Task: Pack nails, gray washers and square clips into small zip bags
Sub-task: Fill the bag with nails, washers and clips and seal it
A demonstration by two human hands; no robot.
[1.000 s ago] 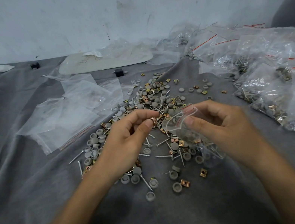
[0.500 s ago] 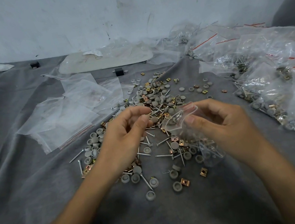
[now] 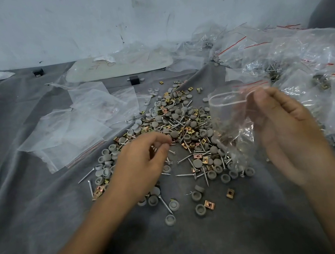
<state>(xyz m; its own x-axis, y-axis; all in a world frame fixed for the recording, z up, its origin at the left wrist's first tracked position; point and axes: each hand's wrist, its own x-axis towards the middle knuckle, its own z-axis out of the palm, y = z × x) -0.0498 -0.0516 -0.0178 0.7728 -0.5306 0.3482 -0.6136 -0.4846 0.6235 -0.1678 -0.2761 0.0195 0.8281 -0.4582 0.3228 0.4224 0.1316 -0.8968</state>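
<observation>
Nearest the wearer, on the gray cloth (image 3: 43,216) that covers the desk, a few strays lie apart from the main heap: gray washers (image 3: 170,220), square clips (image 3: 209,204) and a couple of nails (image 3: 165,204).

Just beyond them the left hand (image 3: 144,164) hovers low over the near-left edge of the heap (image 3: 184,124). Its fingers are curled and its thumb and forefinger tips are drawn close together. Whether they pinch a piece I cannot tell.

To the right and held higher, the right hand (image 3: 286,132), blurred, grips one side of a small zip bag (image 3: 233,128) near its top. The bag hangs with its long axis roughly upright. Its mouth gapes at the top and some hardware sits in its lower part.

The mouth therefore lies up and to the right of the left hand, with the heap between the two hands. Any piece picked up probably has to rise and cross rightward to drop in from above. The left hand is the nearer one to the loose stock.

Farther back on the left lie flat empty bags (image 3: 86,127), and on the right a mound of filled bags (image 3: 333,84) with red seal lines. Behind them a pale board (image 3: 118,68) rests before the scuffed wall (image 3: 141,8).
</observation>
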